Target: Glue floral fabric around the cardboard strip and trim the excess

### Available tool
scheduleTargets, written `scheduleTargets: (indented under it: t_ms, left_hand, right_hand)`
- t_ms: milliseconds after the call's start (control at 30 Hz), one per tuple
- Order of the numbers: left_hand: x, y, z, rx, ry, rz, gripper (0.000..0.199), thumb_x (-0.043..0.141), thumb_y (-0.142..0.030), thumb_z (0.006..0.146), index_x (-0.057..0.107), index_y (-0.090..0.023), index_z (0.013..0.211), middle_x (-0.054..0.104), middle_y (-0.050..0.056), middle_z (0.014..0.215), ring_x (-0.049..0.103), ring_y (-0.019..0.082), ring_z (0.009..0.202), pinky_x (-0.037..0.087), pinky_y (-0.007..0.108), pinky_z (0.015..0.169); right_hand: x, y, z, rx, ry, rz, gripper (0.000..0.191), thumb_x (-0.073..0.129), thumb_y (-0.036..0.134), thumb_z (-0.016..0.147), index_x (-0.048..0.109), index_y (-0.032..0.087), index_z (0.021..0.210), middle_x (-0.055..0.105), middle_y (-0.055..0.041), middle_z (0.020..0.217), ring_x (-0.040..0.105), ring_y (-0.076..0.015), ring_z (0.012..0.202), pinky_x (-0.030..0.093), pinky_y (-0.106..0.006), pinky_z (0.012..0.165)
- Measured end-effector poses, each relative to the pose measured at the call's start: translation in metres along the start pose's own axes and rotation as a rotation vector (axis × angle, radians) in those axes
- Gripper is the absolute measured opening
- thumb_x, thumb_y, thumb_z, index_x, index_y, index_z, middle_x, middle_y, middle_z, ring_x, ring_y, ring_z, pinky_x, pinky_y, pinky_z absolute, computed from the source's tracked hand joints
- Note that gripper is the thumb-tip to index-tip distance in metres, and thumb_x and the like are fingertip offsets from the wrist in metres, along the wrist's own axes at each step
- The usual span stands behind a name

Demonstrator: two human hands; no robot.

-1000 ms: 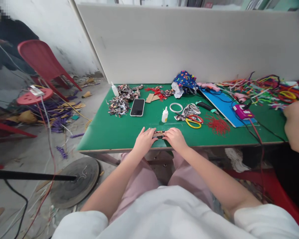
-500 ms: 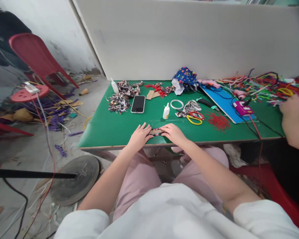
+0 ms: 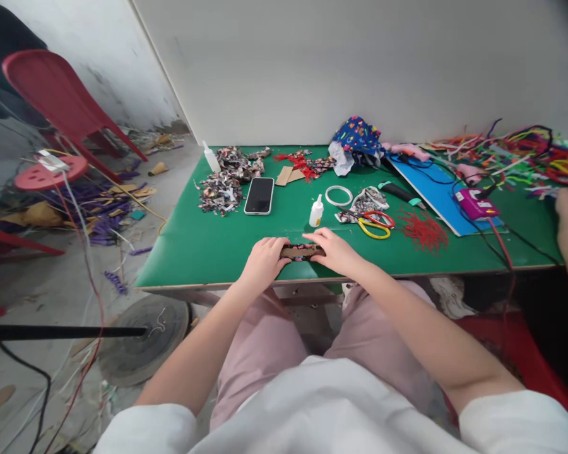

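Fingers of left hand [image 3: 264,260] and right hand [image 3: 334,250] clamped on patterned strip [image 3: 301,251], forearms converging

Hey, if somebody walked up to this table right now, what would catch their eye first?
Probably the left hand and right hand pressing a small patterned strip flat near the front edge of the green table. Next, the tangle of bright cords at the far right, and the red-and-yellow scissors lying beside a heap of red threads. A black phone lies next to a pile of patterned scraps.
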State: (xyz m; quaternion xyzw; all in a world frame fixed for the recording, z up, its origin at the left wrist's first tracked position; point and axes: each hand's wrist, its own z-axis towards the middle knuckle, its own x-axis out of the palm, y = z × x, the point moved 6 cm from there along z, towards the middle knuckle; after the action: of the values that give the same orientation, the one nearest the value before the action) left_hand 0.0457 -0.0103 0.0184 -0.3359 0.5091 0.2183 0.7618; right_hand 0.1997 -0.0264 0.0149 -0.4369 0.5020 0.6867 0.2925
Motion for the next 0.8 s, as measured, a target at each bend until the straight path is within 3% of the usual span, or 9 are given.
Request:
scheduleTargets:
  t_ms: [133,267,400,500,633,800]
  left_hand:
    - [0.006,-0.008,0.004,0.030,-0.052,0.031,0.028,0.053,-0.022,0.083,0.051,-0.017,0.111,0.059,0.006,0.094,0.052,0.022,0.090,0.041,0.038,0.083]
    - [0.016,-0.017,0.009,0.078,-0.050,-0.033,0.022,0.045,-0.018,0.086,0.056,-0.018,0.105,0.059,0.006,0.089,0.053,0.020,0.087,0.043,0.036,0.082]
    - [0.018,-0.030,0.002,0.157,-0.010,-0.056,0.042,0.053,-0.038,0.082,0.049,-0.017,0.118,0.056,0.009,0.115,0.047,0.024,0.112,0.031,0.045,0.102]
    - [0.019,-0.043,-0.004,0.211,0.057,-0.011,0.054,0.045,-0.046,0.085,0.042,-0.011,0.126,0.047,0.013,0.130,0.033,0.025,0.127,0.023,0.045,0.107]
    - [0.031,-0.061,-0.004,0.218,0.127,0.098,0.071,0.036,-0.056,0.085,0.030,-0.005,0.134,0.035,0.016,0.139,0.024,0.027,0.132,0.020,0.047,0.108]
    - [0.051,-0.071,-0.005,0.175,0.123,0.193,0.090,0.028,-0.070,0.078,0.027,0.000,0.135,0.026,0.019,0.142,0.019,0.029,0.133,0.016,0.048,0.109]
  right_hand:
    - [-0.007,-0.007,-0.010,-0.047,-0.039,0.024,0.049,0.047,0.010,0.079,0.045,0.021,0.126,0.058,-0.0058,0.105,0.053,-0.0179,0.097,0.044,-0.033,0.084]
    - [-0.014,-0.013,-0.021,-0.104,-0.101,-0.179,0.047,0.038,0.006,0.079,0.049,0.017,0.124,0.061,-0.0088,0.097,0.052,-0.0212,0.092,0.043,-0.039,0.082]
    - [-0.018,-0.018,-0.038,-0.175,-0.025,-0.159,0.055,0.046,0.008,0.073,0.046,0.017,0.127,0.057,-0.0098,0.114,0.047,-0.0230,0.109,0.038,-0.042,0.093]
    - [-0.020,-0.023,-0.048,-0.153,0.004,-0.083,0.056,0.047,0.015,0.076,0.039,0.018,0.131,0.046,-0.0075,0.132,0.035,-0.0210,0.126,0.028,-0.043,0.104]
    - [-0.006,-0.016,-0.051,-0.115,-0.013,-0.204,0.058,0.039,0.039,0.087,0.028,0.012,0.137,0.033,-0.0117,0.142,0.021,-0.0227,0.134,0.020,-0.049,0.107]
    - [0.021,-0.005,-0.054,-0.108,0.012,-0.324,0.074,0.034,0.056,0.083,0.024,0.008,0.138,0.025,-0.0164,0.144,0.022,-0.0254,0.133,0.011,-0.056,0.107]
